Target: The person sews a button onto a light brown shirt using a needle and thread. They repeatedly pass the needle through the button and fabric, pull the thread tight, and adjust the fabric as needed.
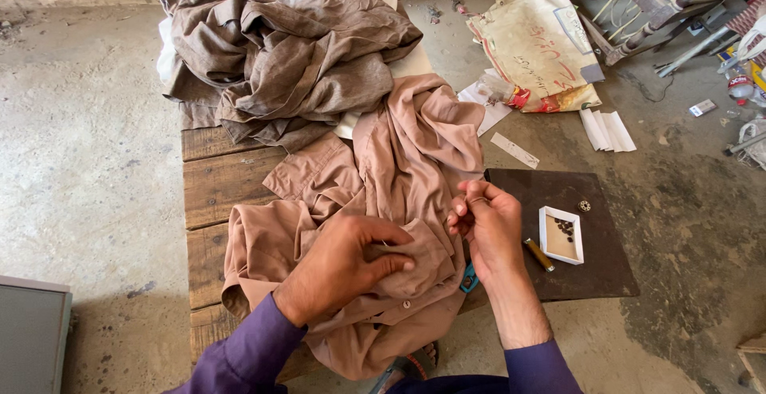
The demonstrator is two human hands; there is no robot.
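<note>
Bare concrete floor lay around the wooden surface as I watched. My left hand pressed the pink-brown garment down, its grip clamped on a fold. My right hand hovered just beside the cloth, fingertips pinched together. Further right, a small white box sat on a dark board.

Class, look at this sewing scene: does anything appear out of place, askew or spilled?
Yes. A small round dark button lies loose on the dark brown board, outside the small white cardboard box that holds the other buttons. Nothing else looks spilled.
</note>
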